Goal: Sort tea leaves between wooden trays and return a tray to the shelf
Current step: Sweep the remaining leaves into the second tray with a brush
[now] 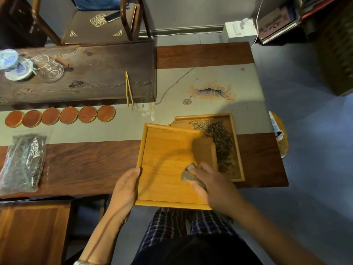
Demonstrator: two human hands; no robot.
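Observation:
A light wooden tray [164, 155] with a bare bottom is tilted, its far right side lying over a second wooden tray [239, 150] on the table. Dark tea leaves [219, 138] are heaped in that second tray. My left hand [125, 190] grips the near tray's left rim, thumb on top. My right hand [212, 183] holds a small brush-like tool [191, 174] over the near tray's right part; the tool is blurred, so I cannot tell what it is.
A clear bag of tea leaves [23, 163] lies at the left on the table. Several round wooden coasters [60, 116] form a row, bamboo tongs [129, 89] lie by a dark tea board [91, 73], and a chair stands behind.

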